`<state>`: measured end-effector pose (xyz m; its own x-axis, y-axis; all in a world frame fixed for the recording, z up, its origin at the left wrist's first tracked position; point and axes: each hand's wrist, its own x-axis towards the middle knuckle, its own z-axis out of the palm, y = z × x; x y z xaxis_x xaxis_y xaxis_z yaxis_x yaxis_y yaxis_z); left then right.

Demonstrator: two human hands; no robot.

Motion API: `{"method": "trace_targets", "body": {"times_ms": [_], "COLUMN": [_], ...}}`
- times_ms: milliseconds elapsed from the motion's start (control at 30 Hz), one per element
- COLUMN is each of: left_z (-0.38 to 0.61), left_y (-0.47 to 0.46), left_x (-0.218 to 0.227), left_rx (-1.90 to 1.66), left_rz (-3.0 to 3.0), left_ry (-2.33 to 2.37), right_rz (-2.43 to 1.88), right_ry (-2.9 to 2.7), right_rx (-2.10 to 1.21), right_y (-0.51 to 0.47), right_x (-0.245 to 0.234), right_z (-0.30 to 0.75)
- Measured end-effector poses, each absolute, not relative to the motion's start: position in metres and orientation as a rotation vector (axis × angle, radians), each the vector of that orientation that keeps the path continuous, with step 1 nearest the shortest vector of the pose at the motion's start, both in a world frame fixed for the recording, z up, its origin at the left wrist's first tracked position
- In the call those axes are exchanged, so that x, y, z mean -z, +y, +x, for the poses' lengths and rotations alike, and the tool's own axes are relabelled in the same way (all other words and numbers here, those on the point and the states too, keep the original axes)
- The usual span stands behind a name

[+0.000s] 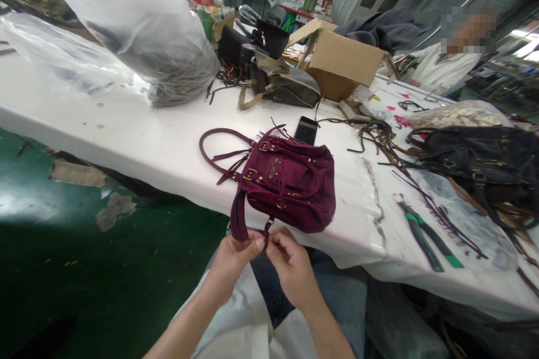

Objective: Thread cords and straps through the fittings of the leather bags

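A burgundy handbag (pixel 290 179) with brass-coloured buckles lies on the table near its front edge, its looped handle (pixel 206 143) spread to the left. From its near side a thin burgundy strap (pixel 266 229) hangs over the edge toward me. My left hand (pixel 238 252) pinches this strap between thumb and fingers, just below the bag's zipped end tab (pixel 238 216). Close beside it, my right hand (pixel 288 255) has its fingertips closed on the same strap. The exact spot between my fingertips is partly hidden.
Green-handled pincers (pixel 425 235) lie to the right, near a black handbag (pixel 475 162) and loose straps. Behind the burgundy bag are a phone (pixel 306 130), an olive bag (pixel 286 87) and a cardboard box (pixel 341 61). A large plastic sack (pixel 143 22) stands left. A person sits far right.
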<state>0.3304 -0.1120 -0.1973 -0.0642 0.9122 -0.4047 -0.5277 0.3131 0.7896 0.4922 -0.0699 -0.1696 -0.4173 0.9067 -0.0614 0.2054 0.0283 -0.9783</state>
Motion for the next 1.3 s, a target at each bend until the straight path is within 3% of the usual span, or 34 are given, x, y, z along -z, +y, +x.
{"method": "trace_targets", "body": {"times_ms": [267,367,467,567,700,933,1300], "left_z": [0.325,0.345,0.364,0.374,0.369,0.356,0.358], "left_y": [-0.119,-0.129,-0.140,-0.145,-0.135,-0.113,-0.124], "left_x": [0.185,0.187,0.193,0.189,0.175,0.177,0.179], "left_rx": [-1.276,-1.505,-1.281,-1.027,-1.143,-1.160,-1.181], "left_rz": [0.972,0.807,0.611,0.588,0.533,0.371,0.310], "left_ry": [1.352,1.443,1.326,1.023,0.953,0.919,0.897], "right_rz": [-1.526,-1.584,-1.612,-1.638,-1.588,-1.461,-1.419], "right_ry": [-1.989,-1.766,-1.497,-1.441,-1.398,-1.104,-0.929], "right_rx": [-0.959,-1.179,-1.381,-1.309,-1.231,-1.562,-1.702], "right_y": [-0.079,-0.083,-0.087,-0.092,-0.104,-0.110,-0.116], "right_x": [0.147,0.144,0.147,0.149,0.148,0.153,0.164], "right_z": [0.507,0.509,0.510,0.511,0.511,0.506,0.504]}}
